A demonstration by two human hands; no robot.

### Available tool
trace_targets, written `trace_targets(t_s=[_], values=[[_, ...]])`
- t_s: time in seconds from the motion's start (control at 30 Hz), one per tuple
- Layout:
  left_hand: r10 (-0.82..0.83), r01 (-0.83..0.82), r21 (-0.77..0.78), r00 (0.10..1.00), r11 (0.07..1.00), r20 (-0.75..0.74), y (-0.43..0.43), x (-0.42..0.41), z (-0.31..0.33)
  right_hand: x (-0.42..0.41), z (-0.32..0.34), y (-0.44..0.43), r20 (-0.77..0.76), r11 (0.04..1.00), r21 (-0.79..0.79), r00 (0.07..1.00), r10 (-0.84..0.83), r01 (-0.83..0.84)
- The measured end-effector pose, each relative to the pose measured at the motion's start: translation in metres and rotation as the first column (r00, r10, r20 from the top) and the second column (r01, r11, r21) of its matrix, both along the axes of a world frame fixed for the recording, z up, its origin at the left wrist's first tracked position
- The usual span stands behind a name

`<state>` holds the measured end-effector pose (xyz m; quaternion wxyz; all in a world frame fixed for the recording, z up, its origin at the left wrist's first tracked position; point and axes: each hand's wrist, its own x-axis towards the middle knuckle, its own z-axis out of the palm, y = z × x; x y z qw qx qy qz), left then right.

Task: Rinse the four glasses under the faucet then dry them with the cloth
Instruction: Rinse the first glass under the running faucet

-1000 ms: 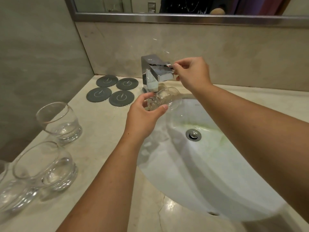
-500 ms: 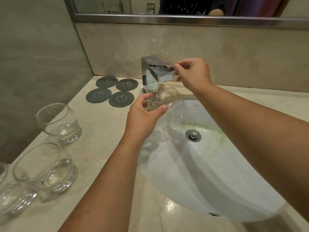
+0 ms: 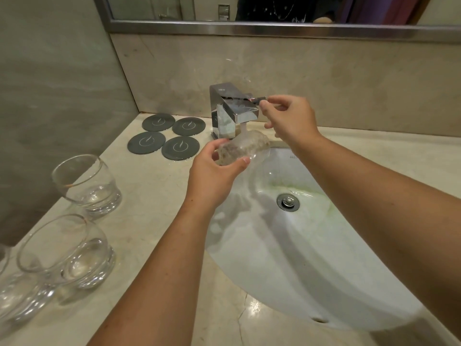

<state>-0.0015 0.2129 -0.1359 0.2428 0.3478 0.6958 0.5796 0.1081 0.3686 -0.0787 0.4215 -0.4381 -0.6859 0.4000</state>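
Glass (image 3: 243, 148) lies tilted on its side in the left hand (image 3: 214, 176), right under the spout of the faucet (image 3: 229, 111) and over the back rim of the sink (image 3: 299, 258). The thumb and fingers curl round its base end, and its mouth points off to the right. Water (image 3: 243, 127) falls from the spout onto it, and the inside looks frothy. The right hand (image 3: 289, 118) pinches the tip of the lever (image 3: 239, 96) on top of the faucet between thumb and forefinger, just above the held glass and apart from it.

Off to the left, well apart from the sink, three others stand upright in a row: a far glass (image 3: 87, 186), a middle glass (image 3: 67, 250) and a near glass (image 3: 17, 295) only partly in sight. Four dark round coasters (image 3: 163, 136) sit clustered just left of the faucet. The drain (image 3: 288, 202) has a greenish stain around it. The counter (image 3: 149, 221) is pale veined stone, with a metal-framed mirror (image 3: 274, 27) above.
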Motion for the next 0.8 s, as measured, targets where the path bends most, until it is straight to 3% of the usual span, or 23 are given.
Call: trace_targets(t_s=[0.17,0.3,0.47,0.6,0.7,0.8], values=[[0.014,-0.014,0.001,1.000,1.000,-0.025,0.000,0.002,0.000,0.018,-0.028,-0.025,-0.150,0.920,-0.373,0.986,0.069,-0.122],[0.020,-0.020,-0.008,0.999,1.000,-0.036,-0.003,0.005,0.003,0.033,-0.051,-0.047,-0.253,0.837,-0.495,0.960,0.116,-0.231],[0.060,-0.061,-0.019,0.997,0.998,-0.057,-0.002,0.007,0.008,0.050,-0.070,-0.066,-0.247,0.891,-0.371,0.953,0.175,-0.260],[0.063,-0.067,-0.050,0.995,0.996,-0.077,0.008,0.009,0.016,0.052,-0.074,-0.070,-0.074,0.925,-0.181,0.943,0.325,-0.333],[0.045,-0.054,-0.063,0.990,0.997,-0.134,0.016,0.012,0.020,0.049,-0.078,-0.071,0.122,0.938,-0.077,0.931,0.344,-0.337],[0.041,-0.058,-0.084,0.980,0.995,-0.196,0.020,0.014,0.019,0.047,-0.079,-0.069,0.173,0.945,-0.053,0.929,0.326,-0.322]])
